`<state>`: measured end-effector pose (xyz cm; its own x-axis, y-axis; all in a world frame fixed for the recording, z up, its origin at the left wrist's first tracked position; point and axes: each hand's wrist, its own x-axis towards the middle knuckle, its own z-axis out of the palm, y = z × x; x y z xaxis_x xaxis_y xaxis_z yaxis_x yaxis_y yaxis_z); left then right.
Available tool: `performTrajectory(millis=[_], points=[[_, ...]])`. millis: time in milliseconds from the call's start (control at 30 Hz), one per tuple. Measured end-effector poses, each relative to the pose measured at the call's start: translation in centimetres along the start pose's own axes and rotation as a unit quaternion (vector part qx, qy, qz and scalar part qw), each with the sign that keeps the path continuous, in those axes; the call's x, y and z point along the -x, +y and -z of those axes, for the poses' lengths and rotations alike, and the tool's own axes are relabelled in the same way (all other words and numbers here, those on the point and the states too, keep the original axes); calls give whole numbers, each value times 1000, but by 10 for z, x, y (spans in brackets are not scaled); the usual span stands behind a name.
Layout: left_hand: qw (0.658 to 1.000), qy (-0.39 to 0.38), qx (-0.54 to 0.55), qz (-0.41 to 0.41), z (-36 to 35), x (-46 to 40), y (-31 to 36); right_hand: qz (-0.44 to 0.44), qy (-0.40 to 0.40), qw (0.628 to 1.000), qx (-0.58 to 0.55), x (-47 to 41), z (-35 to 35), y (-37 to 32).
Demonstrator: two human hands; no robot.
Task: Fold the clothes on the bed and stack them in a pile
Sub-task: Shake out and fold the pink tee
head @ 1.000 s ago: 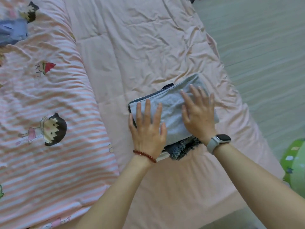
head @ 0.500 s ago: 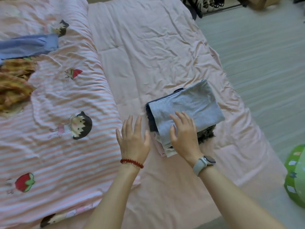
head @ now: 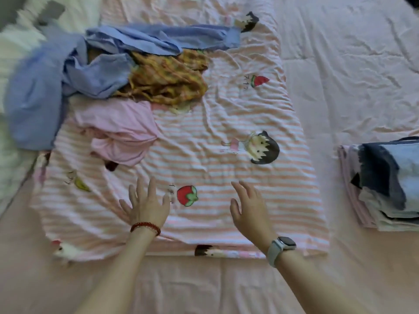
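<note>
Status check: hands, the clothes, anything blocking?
Left hand, right hand open, empty. Folded pile right; blue, yellow, pink garments unfolded. Nothing blocking.

Folded pile (head: 385, 184) lies at right; blue (head: 68, 71), mustard (head: 167, 80), pink clothes (head: 118, 132) lie crumpled upper left.

1. Both forearms were bare, with no sleeve reaching into view on either one.
2. The left hand (head: 146, 206) wore nothing on its fingers (head: 152, 186); no ring showed.
3. A bracelet of small round red beads (head: 145, 227) circled the left wrist, just below the hand, in what looked like two close strands.
4. The right hand (head: 250, 207) was likewise bare of rings.
5. A smartwatch (head: 286, 243) sat on the right wrist, below the hand: a rounded rectangular case with a dark, blank screen.
6. The watch's band (head: 274, 252) was pale grey, smooth and wide, wrapping round the wrist beside the case.
</note>
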<state>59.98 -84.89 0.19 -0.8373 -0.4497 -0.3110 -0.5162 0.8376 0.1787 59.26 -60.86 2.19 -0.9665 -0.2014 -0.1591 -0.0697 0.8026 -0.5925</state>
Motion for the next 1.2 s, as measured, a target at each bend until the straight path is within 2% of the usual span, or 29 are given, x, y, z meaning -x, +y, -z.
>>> performTrajectory(millis=[100, 167, 233, 300, 367, 500, 567, 600, 667, 733, 767, 833, 933, 1000, 1100, 1167, 1200], points=[[999, -12, -42, 13, 15, -45, -57, 35, -41, 998, 25, -45, -41, -50], [996, -60, -57, 39, 17, -69, -103, 66, -60, 994, 55, -82, -76, -91], [990, -126, -39, 52, 8, -80, -140, 76, -57, 992, 80, -119, -104, -125], [987, -158, -15, 33, -4, -79, -164, 87, -27, 991, 103, -156, -124, -151], [989, -144, 9, 15, -14, -78, -176, 112, -17, 984, 138, -192, -141, -175], [992, -126, 33, -8, -19, -79, -183, 87, -83, 975, 186, -249, -171, -216], [991, -122, 59, -13, -15, -81, -185, 107, -66, 968, 216, -262, -178, -227], [990, -113, 81, -16, -11, -82, -185, 119, -51, 968, 214, -263, -176, -229], [981, -55, 184, -19, -1, -84, -184, 130, -28, 981, 140, -251, -166, -225], [951, 31, 307, 8, 14, -80, -180, 142, -9, 989, 45, -219, -148, -210], [940, 69, 335, 10, 21, -76, -177, 152, 4, 988, 16, -197, -138, -199], [935, 132, 327, -24, 30, -70, -167, 148, 17, 989, -20, -146, -120, -170], [937, 158, 291, -114, 35, -59, -143, 32, 63, 995, -71, -70, -93, -120], [951, 123, 217, -185, 29, -52, -123, -44, 81, 992, -84, -28, -74, -90], [969, -39, 81, -228, 13, -40, -86, -125, 86, 984, -94, 21, -44, -54], [950, -130, 8, -284, 1, -29, -61, -151, 47, 983, -96, 46, -21, -35], [931, -162, 24, -326, -3, -22, -49, -156, 22, 983, -96, 55, -8, -26]])
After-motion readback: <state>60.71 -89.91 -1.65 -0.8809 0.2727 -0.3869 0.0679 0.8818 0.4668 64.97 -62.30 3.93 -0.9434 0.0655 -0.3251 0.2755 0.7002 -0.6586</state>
